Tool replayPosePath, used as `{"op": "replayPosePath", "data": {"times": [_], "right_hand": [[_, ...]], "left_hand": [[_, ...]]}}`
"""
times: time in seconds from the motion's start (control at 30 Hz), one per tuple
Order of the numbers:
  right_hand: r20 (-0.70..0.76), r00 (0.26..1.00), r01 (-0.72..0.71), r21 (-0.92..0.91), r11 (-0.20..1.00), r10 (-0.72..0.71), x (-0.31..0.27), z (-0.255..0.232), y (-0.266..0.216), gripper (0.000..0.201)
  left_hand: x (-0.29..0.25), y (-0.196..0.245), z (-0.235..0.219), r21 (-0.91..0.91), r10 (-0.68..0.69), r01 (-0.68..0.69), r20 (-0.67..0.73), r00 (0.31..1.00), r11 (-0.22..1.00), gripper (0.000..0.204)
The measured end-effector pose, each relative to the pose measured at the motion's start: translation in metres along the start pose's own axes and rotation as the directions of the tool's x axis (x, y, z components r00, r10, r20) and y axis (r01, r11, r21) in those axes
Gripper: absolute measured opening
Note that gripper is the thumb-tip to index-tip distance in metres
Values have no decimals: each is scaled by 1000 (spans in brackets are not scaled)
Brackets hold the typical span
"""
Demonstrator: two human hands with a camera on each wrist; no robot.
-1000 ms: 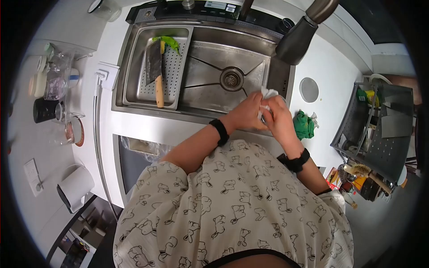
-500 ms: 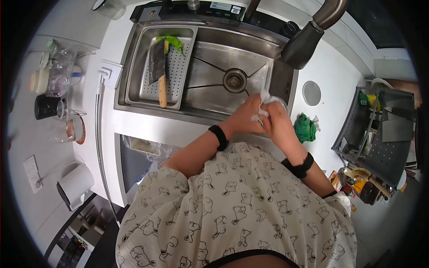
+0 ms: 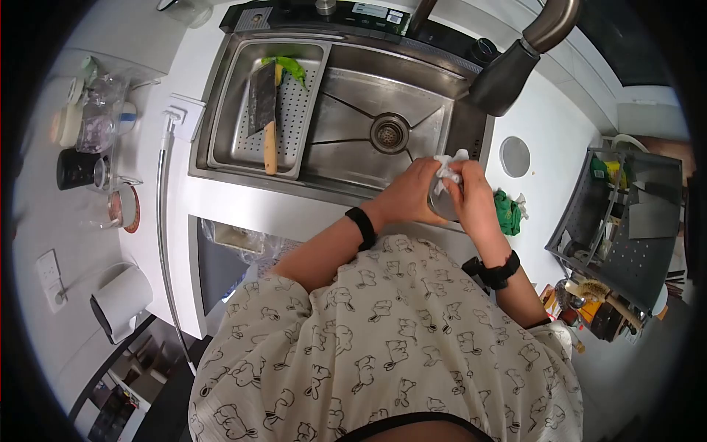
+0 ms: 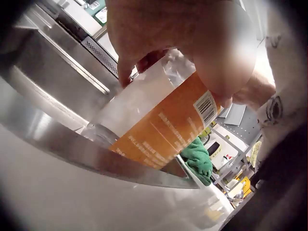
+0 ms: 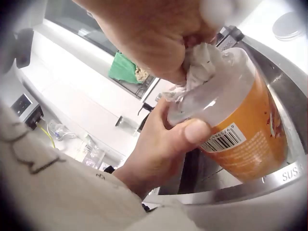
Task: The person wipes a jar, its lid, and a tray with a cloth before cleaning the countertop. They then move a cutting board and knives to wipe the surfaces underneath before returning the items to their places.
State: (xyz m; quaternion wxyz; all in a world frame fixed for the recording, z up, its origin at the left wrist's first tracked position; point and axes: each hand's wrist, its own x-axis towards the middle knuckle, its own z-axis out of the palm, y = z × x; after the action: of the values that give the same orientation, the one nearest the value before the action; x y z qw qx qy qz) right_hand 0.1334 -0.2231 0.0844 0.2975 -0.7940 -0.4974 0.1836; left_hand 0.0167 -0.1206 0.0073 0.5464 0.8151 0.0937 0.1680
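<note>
A clear jar with an orange label and barcode (image 4: 163, 125) (image 5: 240, 130) is tilted over the sink's front edge. The left hand (image 3: 411, 193) grips its side, thumb along the wall near the rim in the right wrist view. The right hand (image 3: 475, 197) pinches a crumpled white tissue (image 3: 446, 171) (image 5: 202, 65) at the jar's mouth; some fingertips are hidden behind the tissue.
A cleaver (image 3: 263, 99) and green leaves (image 3: 293, 68) lie in the perforated tray (image 3: 294, 125) at left. A faucet (image 3: 508, 77) overhangs the sink (image 3: 353, 88). Right of it are a round grey lid (image 3: 515, 156), a green cloth (image 3: 507, 214) and a dark rack (image 3: 648, 243).
The tissue, stretched up between the hands half a second ago, is now bunched at the jar's mouth. The right hand has shifted slightly right, and the head view has moved a little.
</note>
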Motion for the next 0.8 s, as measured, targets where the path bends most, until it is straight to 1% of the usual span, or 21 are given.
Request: {"op": "replayPosePath", "data": {"times": [0.03,0.07,0.13,0.17,0.23,0.27,0.3,0.37,0.4,0.47,0.5,0.53,0.57,0.6,0.63,0.67,0.7,0.73,0.77,0.8], "right_hand": [[44,997,69,13,998,-69,-5,-2,-1,19],[45,997,70,11,998,-70,-12,-4,-3,19],[145,989,38,-36,999,-33,-23,-11,-7,17],[150,988,35,-43,998,-28,-23,-16,-1,17],[14,991,-129,-119,985,132,-17,-25,16,15],[-36,987,-160,-81,984,158,-12,-25,19,12],[-33,987,-160,-82,984,158,-6,-23,18,12],[-80,982,-176,-30,984,173,4,-17,14,10],[-78,988,-133,-42,990,130,5,-13,15,12],[-69,993,-100,-30,995,97,9,-8,10,12],[-62,996,-69,-23,997,68,11,-5,7,13],[-61,996,-68,-22,997,67,11,0,4,13],[-52,999,-13,3,1000,13,10,6,1,14],[-47,998,42,27,999,-41,9,9,-2,15],[-51,998,45,26,999,-44,7,10,-5,15],[54,995,79,71,994,-82,1,9,-9,16],[157,980,106,120,987,-124,-7,9,-12,17],[242,962,96,125,987,-124,-12,3,-14,17],[242,962,94,127,987,-123,-13,-4,-15,17],[294,954,19,124,992,-55,-13,-14,-14,17]], "left_hand": [[-1,1,0,-23,-14,14,8,1000,1000,99],[-2,0,0,-24,-13,13,6,1000,1000,99],[-4,-1,-1,-29,20,-20,-15,1000,999,99],[-5,-2,-2,-38,19,-20,-17,1000,999,99],[-6,0,-4,-4,49,-50,-44,998,999,100],[-6,0,-3,-8,47,-47,-46,998,999,100],[-6,1,-1,-14,70,-70,-32,997,997,100],[-5,0,0,-13,95,-95,-19,995,995,101],[-4,-1,-1,8,95,-95,-30,995,995,100],[-5,-1,-1,28,90,-89,-42,995,996,99],[-4,1,-2,22,52,-52,-8,999,998,98],[-4,3,-3,18,16,-17,27,1000,1000,97],[-5,0,-1,18,16,-16,27,1000,1000,97],[-6,-4,0,-4,-21,21,47,999,1000,96],[-5,-8,0,-23,-55,56,68,996,998,96],[-6,-11,1,-23,-54,56,69,996,998,96],[-7,-11,0,-29,35,-35,1,999,999,97],[-9,-12,-1,-29,123,-125,-68,990,992,97],[-10,-11,-1,-29,121,-123,-66,990,992,97],[-10,-9,-1,-45,70,-72,-47,996,996,98]]}}
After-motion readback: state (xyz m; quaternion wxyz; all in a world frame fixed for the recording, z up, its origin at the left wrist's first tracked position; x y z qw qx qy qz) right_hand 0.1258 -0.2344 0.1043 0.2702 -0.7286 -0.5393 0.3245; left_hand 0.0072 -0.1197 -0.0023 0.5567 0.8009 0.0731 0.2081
